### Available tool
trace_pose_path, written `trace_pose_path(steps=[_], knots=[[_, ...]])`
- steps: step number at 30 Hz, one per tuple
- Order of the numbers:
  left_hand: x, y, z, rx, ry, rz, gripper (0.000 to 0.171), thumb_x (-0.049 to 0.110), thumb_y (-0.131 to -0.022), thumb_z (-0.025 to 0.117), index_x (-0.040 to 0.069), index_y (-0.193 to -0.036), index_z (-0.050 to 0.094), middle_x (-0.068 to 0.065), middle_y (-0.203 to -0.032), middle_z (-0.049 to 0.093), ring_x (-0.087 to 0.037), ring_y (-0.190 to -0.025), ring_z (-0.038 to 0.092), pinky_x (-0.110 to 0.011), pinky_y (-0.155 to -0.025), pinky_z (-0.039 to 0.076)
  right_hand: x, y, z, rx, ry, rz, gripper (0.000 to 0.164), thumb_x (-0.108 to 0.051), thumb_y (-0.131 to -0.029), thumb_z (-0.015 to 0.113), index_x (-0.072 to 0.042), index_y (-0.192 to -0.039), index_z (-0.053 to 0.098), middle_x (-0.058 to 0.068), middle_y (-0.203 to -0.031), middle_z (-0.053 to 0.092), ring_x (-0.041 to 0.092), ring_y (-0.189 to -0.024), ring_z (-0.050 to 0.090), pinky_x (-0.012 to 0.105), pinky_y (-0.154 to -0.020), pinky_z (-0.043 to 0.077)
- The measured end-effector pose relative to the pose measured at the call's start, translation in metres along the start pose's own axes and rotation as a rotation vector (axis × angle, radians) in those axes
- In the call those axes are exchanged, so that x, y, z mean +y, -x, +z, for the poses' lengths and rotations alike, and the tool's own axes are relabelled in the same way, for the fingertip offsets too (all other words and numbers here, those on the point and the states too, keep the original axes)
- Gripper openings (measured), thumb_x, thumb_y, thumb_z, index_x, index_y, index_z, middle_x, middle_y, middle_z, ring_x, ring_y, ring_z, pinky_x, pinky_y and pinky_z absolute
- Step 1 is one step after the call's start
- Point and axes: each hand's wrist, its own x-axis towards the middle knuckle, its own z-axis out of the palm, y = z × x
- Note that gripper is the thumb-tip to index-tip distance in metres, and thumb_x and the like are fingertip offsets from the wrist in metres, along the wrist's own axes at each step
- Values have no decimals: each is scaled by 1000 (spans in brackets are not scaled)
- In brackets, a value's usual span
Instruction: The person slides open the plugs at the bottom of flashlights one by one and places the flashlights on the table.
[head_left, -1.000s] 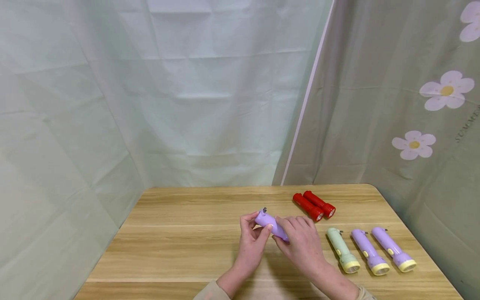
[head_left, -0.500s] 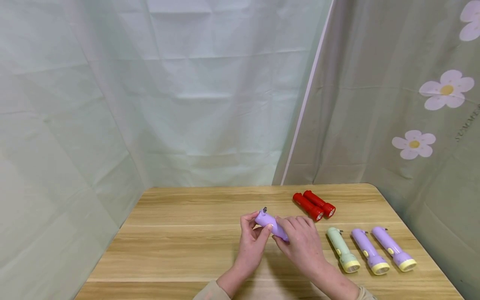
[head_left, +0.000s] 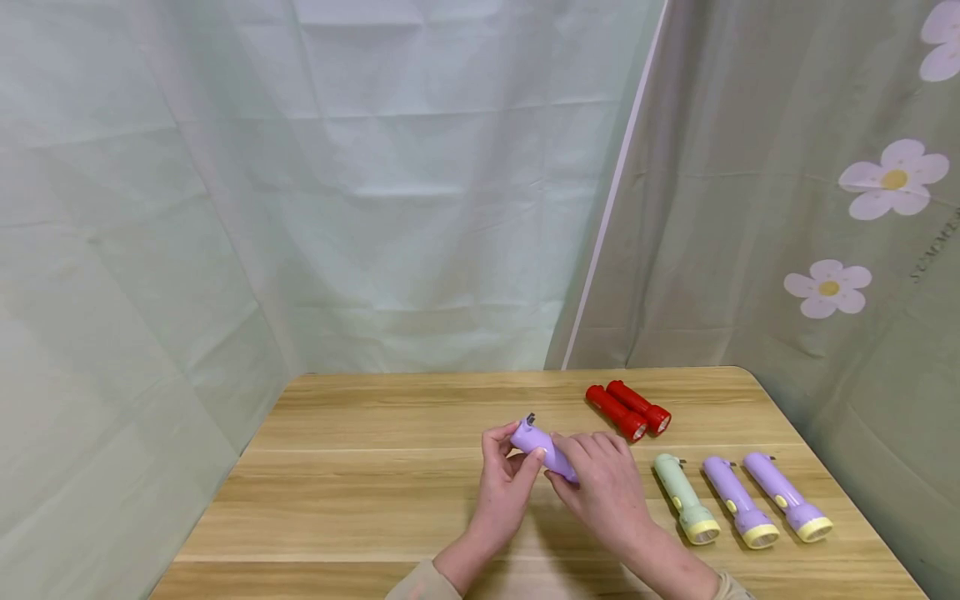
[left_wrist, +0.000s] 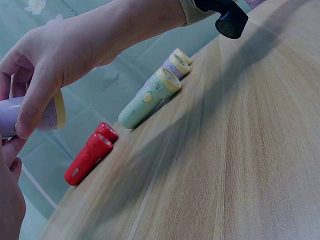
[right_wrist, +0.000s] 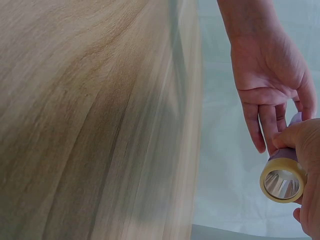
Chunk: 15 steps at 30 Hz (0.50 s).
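Observation:
Both hands hold one purple flashlight (head_left: 536,444) above the wooden table. My left hand (head_left: 502,496) pinches its tail end, where a small dark strap tab sticks up. The right hand (head_left: 606,483) curls round the head end and hides it in the head view. A pale yellow rim (left_wrist: 60,108) shows past the right hand's fingers in the left wrist view, with the thumb (left_wrist: 29,111) over the barrel. The right wrist view shows the reflective lens (right_wrist: 283,185), facing that camera.
On the table's (head_left: 360,483) right side lie a green flashlight (head_left: 677,487) and two purple flashlights, one in the middle (head_left: 727,490) and one outermost (head_left: 775,487). Farther back, two red flashlights (head_left: 615,412) lie side by side. Curtains (head_left: 435,208) hang behind the table.

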Motion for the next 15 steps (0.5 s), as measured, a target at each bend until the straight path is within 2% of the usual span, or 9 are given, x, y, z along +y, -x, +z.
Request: trace_pose_path(steps=[9,15], knots=[[1,0,0,4,1,-4,46,7,-102,62,5,-138,33,-22,-133,52,-29,-108,65,-37,-89,57,0,0,0,15,6,-6,50,-22,-71,93,-11,-115,73,4,-98,73,26,-85,65,48,-83,49],[2,0,1,6,5,0,46,6,-102,61,4,-138,33,-23,-134,52,-29,-109,64,-38,-90,57,0,-1,0,62,2,-37,52,-18,-67,94,-11,-114,73,3,-96,73,25,-84,65,48,-80,50]])
